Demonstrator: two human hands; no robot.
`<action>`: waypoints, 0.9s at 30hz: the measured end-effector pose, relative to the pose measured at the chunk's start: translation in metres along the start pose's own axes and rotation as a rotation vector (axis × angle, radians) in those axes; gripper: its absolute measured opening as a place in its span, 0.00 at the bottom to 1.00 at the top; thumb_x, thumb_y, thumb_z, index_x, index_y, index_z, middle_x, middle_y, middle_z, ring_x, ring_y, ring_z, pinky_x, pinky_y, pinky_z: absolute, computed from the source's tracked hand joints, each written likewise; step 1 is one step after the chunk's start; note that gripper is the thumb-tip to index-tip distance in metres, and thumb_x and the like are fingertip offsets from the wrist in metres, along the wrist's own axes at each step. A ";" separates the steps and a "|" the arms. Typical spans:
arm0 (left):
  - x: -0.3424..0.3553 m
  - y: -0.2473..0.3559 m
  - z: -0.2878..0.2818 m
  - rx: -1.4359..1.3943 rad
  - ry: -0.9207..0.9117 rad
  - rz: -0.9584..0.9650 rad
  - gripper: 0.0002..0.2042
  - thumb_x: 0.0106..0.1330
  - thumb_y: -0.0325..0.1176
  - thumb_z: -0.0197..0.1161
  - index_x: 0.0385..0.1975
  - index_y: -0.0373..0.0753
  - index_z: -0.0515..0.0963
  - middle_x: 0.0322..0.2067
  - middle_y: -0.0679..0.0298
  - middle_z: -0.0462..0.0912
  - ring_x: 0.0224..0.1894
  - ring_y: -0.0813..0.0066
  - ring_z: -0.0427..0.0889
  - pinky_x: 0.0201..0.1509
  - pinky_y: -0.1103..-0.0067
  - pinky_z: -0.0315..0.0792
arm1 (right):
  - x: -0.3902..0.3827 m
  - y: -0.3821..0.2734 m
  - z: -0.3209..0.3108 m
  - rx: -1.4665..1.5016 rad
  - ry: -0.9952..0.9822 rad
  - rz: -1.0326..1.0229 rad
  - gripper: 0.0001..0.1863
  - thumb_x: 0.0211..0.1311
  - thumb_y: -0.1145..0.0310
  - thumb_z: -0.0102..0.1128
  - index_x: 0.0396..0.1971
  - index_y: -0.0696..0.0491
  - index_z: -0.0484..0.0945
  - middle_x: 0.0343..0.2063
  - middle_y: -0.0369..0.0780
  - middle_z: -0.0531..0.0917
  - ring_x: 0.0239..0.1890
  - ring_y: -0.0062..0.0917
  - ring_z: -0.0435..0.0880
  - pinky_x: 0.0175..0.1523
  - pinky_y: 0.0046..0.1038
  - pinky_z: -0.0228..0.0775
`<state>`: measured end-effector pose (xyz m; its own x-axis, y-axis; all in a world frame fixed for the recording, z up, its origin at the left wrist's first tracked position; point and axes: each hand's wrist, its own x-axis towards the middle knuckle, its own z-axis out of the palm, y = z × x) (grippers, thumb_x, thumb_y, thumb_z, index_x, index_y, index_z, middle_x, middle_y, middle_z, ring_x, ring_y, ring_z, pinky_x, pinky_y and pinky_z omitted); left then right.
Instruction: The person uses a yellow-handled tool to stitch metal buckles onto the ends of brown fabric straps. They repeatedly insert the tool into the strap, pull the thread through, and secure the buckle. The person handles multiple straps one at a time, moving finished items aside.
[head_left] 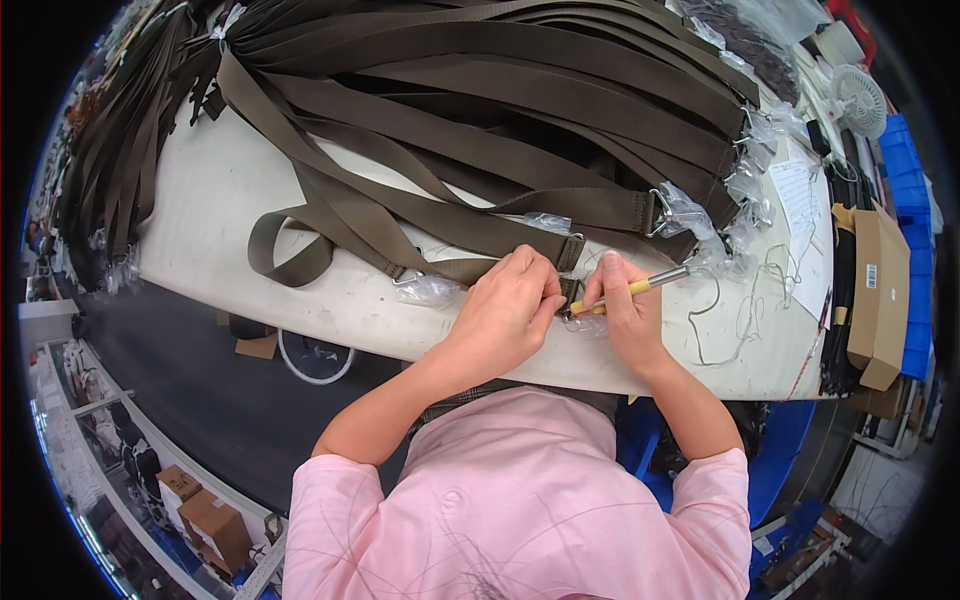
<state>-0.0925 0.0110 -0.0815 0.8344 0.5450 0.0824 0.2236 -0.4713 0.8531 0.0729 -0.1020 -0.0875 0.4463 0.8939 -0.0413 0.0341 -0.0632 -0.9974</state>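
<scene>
My left hand [510, 305] is closed on the end of a dark brown webbing strap [465, 270], its fingers pinched close to the metal fitting. Much of that end is hidden under the fingers. Held in my right hand [632, 312] is a pen-shaped tool [648, 284] with a yellow grip and a silver barrel. Its tip points down and left at the strap end, beside my left thumb; whether it touches cannot be made out. Just above lies another strap end with a metal loop [571, 252]. A plastic-wrapped fitting [428, 290] rests left of my left hand.
A large bundle of brown straps [480, 80] covers the back of the white table [215, 290], with plastic-wrapped fittings [755, 180] along its right end. Loose threads [745, 320] and paper sheets [795, 205] lie at right. Beyond are a small fan [858, 100] and a cardboard box [880, 290].
</scene>
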 end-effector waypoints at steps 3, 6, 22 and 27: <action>0.000 0.000 0.000 0.001 -0.002 -0.010 0.06 0.68 0.24 0.69 0.37 0.33 0.77 0.39 0.58 0.79 0.36 0.61 0.81 0.39 0.67 0.75 | 0.000 0.000 0.001 0.005 -0.002 0.002 0.28 0.88 0.57 0.48 0.25 0.59 0.79 0.20 0.37 0.81 0.22 0.17 0.80 0.29 0.22 0.73; -0.001 -0.001 0.001 0.007 0.008 0.001 0.06 0.68 0.24 0.69 0.38 0.33 0.77 0.39 0.58 0.79 0.36 0.60 0.81 0.39 0.67 0.75 | 0.000 0.000 0.001 -0.012 -0.007 -0.006 0.28 0.88 0.57 0.48 0.25 0.59 0.79 0.20 0.36 0.81 0.22 0.17 0.80 0.29 0.22 0.73; 0.001 -0.010 -0.001 -0.263 -0.009 -0.098 0.06 0.64 0.23 0.70 0.38 0.28 0.82 0.38 0.57 0.87 0.37 0.71 0.90 0.45 0.77 0.85 | 0.010 -0.013 -0.001 -0.041 -0.040 0.014 0.29 0.88 0.56 0.48 0.23 0.57 0.77 0.19 0.34 0.79 0.22 0.15 0.79 0.29 0.21 0.70; 0.004 -0.007 -0.006 -0.292 -0.045 -0.140 0.06 0.64 0.23 0.70 0.37 0.27 0.83 0.36 0.58 0.90 0.37 0.71 0.92 0.47 0.78 0.85 | 0.008 -0.001 -0.003 -0.033 -0.028 0.020 0.29 0.88 0.54 0.47 0.24 0.57 0.77 0.20 0.34 0.80 0.23 0.16 0.80 0.29 0.21 0.73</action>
<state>-0.0936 0.0207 -0.0846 0.8286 0.5562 -0.0634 0.1891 -0.1714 0.9669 0.0788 -0.0962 -0.0864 0.4221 0.9044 -0.0629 0.0555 -0.0950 -0.9939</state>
